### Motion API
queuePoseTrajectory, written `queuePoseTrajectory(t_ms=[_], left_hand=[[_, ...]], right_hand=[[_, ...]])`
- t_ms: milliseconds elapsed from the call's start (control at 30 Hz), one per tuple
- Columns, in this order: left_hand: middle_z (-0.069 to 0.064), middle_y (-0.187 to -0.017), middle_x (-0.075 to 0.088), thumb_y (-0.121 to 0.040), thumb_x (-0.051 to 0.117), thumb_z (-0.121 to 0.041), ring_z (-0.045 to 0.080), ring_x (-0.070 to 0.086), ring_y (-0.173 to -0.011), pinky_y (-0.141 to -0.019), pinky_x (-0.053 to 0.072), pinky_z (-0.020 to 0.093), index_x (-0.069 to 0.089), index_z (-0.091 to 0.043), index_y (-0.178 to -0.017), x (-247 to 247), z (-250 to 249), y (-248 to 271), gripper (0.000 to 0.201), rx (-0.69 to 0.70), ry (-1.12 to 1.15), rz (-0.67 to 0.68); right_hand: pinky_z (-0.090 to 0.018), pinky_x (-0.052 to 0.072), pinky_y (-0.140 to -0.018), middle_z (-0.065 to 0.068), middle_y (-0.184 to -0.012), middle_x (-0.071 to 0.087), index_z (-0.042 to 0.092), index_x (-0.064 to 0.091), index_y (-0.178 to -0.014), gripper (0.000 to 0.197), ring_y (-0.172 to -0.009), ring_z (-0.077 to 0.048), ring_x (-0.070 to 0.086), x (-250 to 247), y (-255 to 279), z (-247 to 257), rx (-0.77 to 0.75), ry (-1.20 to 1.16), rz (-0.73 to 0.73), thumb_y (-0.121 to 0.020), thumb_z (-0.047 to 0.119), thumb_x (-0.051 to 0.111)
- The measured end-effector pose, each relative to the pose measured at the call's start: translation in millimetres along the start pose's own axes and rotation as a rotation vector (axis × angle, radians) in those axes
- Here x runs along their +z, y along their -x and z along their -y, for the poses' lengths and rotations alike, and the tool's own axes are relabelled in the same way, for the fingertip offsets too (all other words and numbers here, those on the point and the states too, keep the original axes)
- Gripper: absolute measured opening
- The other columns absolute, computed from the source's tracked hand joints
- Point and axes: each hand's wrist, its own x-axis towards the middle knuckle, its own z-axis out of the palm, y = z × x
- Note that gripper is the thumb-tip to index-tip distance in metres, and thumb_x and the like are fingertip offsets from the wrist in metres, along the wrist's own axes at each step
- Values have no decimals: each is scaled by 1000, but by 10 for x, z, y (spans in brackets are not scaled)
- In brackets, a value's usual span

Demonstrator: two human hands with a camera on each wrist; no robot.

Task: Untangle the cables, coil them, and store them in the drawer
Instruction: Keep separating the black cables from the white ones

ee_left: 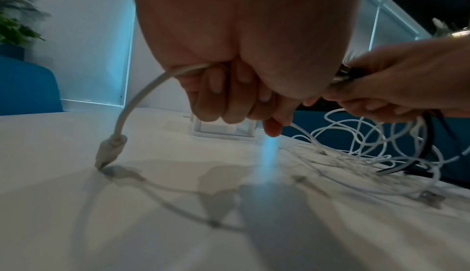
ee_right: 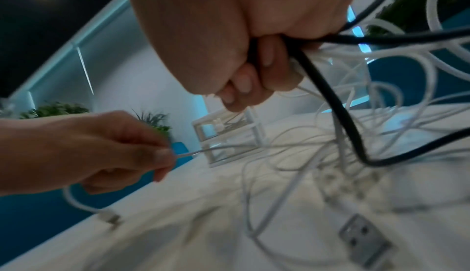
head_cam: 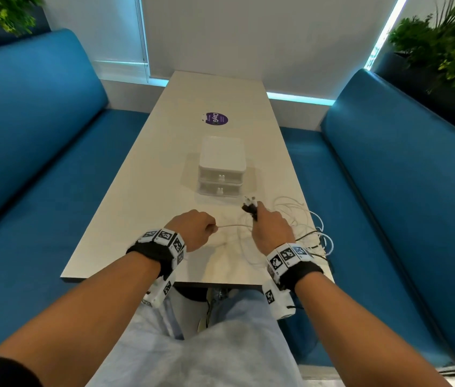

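A tangle of white and black cables (head_cam: 301, 227) lies on the near right part of the white table (head_cam: 142, 196). My left hand (head_cam: 195, 229) grips one white cable (head_cam: 231, 226) in its fist; that cable's plug (ee_left: 109, 150) touches the tabletop. My right hand (head_cam: 271, 227) holds a bundle of cable ends (head_cam: 250, 205), black and white, raised above the tangle. In the right wrist view a black cable (ee_right: 338, 112) runs out of the right fist. A white two-drawer box (head_cam: 220, 169) stands just beyond the hands, both drawers closed.
A purple round sticker (head_cam: 215, 119) sits farther along the table. Blue benches (head_cam: 39, 152) flank the table on both sides. Plants (head_cam: 449, 51) stand behind the benches. A loose USB plug (ee_right: 363, 237) lies on the table near the right hand.
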Motion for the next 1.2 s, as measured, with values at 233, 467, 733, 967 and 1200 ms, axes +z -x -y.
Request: queuePoseTrajectory(t_ms=[233, 467, 733, 967, 1200], left_hand=[[3, -86, 66, -102, 46, -31, 24, 62, -76, -73, 51, 39, 68, -15, -103, 13, -183, -16, 27, 77, 110, -57], [-4, -79, 64, -102, 48, -35, 16, 60, -75, -67, 43, 29, 69, -18, -92, -82, 232, 53, 29, 26, 171, -31], [1, -82, 66, -102, 44, -35, 22, 62, -76, -74, 53, 38, 63, -18, -83, 36, 98, 49, 32, -2, 60, -22], [3, -85, 67, -99, 50, -28, 24, 61, -76, -74, 50, 39, 64, -17, -87, 38, -108, 6, 21, 54, 191, -39], [-5, -79, 70, -98, 53, -27, 15, 65, -70, -70, 54, 34, 70, -21, -91, 74, -47, 40, 19, 85, 217, -30]], right_hand=[[-43, 54, -71, -13, -93, 64, 19, 52, -115, 20, -79, -33, 62, 160, 35, 214, -160, -80, 183, -100, 24, 40], [-38, 51, -74, -12, -103, 64, 14, 53, -118, 26, -91, -32, 64, 19, -13, -223, 37, 120, 147, -98, 17, 37], [-36, 50, -68, -11, -96, 63, 16, 53, -111, 20, -83, -31, 62, 37, 3, -55, 19, 8, 64, -101, 26, 40], [-42, 53, -71, -13, -93, 66, 20, 57, -111, 20, -80, -33, 62, 157, 38, 223, -184, -145, 194, -99, 28, 44], [-40, 50, -73, -15, -101, 62, 19, 46, -126, 27, -90, -35, 62, 194, 34, 59, -177, 103, 229, -100, 24, 39]])
